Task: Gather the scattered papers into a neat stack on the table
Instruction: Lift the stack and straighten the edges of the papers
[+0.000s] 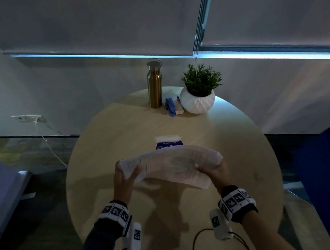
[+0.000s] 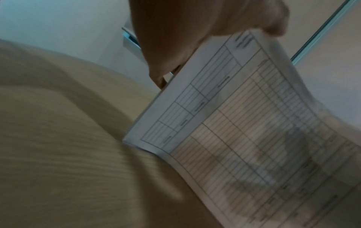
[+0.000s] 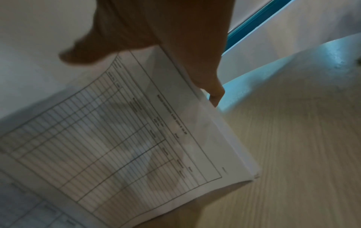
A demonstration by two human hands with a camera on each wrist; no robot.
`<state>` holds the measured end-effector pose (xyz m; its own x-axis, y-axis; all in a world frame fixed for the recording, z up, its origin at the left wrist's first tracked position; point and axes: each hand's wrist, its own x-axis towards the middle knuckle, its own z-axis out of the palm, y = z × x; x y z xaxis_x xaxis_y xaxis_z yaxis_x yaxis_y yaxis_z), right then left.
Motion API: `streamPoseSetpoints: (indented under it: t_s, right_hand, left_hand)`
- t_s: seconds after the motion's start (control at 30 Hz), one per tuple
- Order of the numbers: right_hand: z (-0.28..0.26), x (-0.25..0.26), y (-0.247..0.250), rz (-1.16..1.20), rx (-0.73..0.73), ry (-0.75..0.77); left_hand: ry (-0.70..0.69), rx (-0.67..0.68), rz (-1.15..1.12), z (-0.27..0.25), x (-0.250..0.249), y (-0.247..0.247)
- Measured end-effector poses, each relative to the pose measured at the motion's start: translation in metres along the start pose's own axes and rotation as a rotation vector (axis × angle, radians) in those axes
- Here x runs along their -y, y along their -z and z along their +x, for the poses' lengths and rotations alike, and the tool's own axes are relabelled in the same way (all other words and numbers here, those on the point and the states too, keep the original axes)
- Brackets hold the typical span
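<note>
A bundle of printed table forms, the papers (image 1: 170,164), is lifted above the round light-wood table (image 1: 106,150) near its middle. My left hand (image 1: 124,175) grips the bundle's left end, thumb on top. My right hand (image 1: 210,169) grips the right end. The sheets sag and fan slightly at the near right corner. In the left wrist view the papers (image 2: 244,131) hang tilted from my fingers (image 2: 166,61) over the table (image 2: 58,138). In the right wrist view the papers (image 3: 126,138) are pinched between thumb and fingers (image 3: 205,77).
Behind the papers lies a blue-and-white wipes pack (image 1: 168,141). At the table's far edge stand a gold metal bottle (image 1: 155,85), a blue stapler (image 1: 170,106) and a potted plant in a white pot (image 1: 198,93). Blue seats flank the table.
</note>
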<state>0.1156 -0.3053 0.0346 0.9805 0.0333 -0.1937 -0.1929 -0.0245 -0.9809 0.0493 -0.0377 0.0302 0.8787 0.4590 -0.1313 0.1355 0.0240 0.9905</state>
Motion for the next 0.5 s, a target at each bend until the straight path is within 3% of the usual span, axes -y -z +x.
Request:
streamPoseSetpoints:
  t_s: [0.13, 0.23, 0.37, 0.5]
  right_hand:
    - [-0.005, 0.009, -0.010, 0.132, -0.133, -0.069]
    - [-0.006, 0.021, -0.013, 0.140, -0.162, -0.078]
    - [-0.002, 0.023, -0.011, 0.104, -0.152, 0.025]
    - [0.001, 0.017, -0.010, 0.060, -0.188, 0.026]
  left_hand:
    - [0.037, -0.173, -0.199, 0.001, -0.010, -0.015]
    - [0.073, -0.275, -0.168, 0.010, -0.020, -0.019]
    - [0.026, -0.272, -0.139, 0.019, -0.028, -0.019]
    - [0.024, -0.283, -0.064, 0.022, -0.027, -0.019]
